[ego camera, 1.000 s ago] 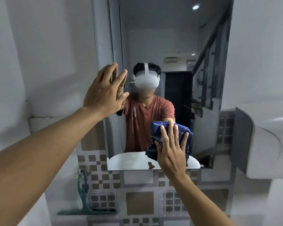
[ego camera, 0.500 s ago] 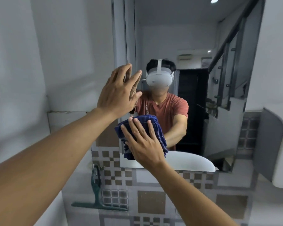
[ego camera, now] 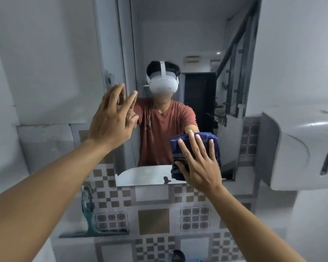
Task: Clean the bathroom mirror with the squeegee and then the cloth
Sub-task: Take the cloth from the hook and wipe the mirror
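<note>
The bathroom mirror (ego camera: 201,44) hangs on the wall ahead and reflects a person in a red shirt. My right hand (ego camera: 199,163) presses a folded dark blue checked cloth (ego camera: 214,142) flat against the mirror's lower right part, fingers spread over it. My left hand (ego camera: 112,120) rests with spread fingers against the mirror's left edge, holding nothing. The teal squeegee (ego camera: 89,220) stands on a ledge below the mirror at the left, blade down, handle leaning on the tiled wall.
A white wall-mounted dispenser (ego camera: 299,148) juts out at the right, close to the mirror's edge. Checked grey and brown tiles (ego camera: 153,220) cover the wall under the mirror. A dark round object (ego camera: 177,256) sits at the bottom edge.
My right hand has swept the cloth from the mirror's lower left to its lower right. My left hand has stayed at the left edge.
</note>
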### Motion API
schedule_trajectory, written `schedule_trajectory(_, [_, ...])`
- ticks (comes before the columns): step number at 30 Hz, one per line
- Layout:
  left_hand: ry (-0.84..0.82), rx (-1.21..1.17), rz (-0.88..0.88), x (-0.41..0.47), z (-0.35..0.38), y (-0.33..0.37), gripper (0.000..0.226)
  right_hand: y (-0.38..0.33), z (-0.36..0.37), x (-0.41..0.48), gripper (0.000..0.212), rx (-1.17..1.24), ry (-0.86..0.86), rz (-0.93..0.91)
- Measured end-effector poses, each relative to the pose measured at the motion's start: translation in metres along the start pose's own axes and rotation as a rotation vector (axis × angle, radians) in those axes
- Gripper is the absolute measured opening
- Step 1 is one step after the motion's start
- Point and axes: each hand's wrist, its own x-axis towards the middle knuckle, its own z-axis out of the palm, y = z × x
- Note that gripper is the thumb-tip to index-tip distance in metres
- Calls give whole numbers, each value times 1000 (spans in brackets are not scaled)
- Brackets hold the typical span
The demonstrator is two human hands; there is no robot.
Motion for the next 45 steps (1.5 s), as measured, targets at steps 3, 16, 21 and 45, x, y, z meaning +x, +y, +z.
schedule_trajectory(3, [14, -3, 0, -1, 0, -1, 63, 27, 2, -15, 70, -4, 29, 116])
schedule_trajectory(16, [35, 44, 26, -1, 1, -7, 64, 30, 44, -94, 66, -34, 34, 77])
schedule_trajectory(21, [25, 61, 34, 1, -1, -8, 66, 6, 55, -81, 74, -100, -7, -205])
schedule_trajectory(45, [-34, 95, 161, 2, -15, -32, 60, -166, 62, 19, 52, 67, -20, -665])
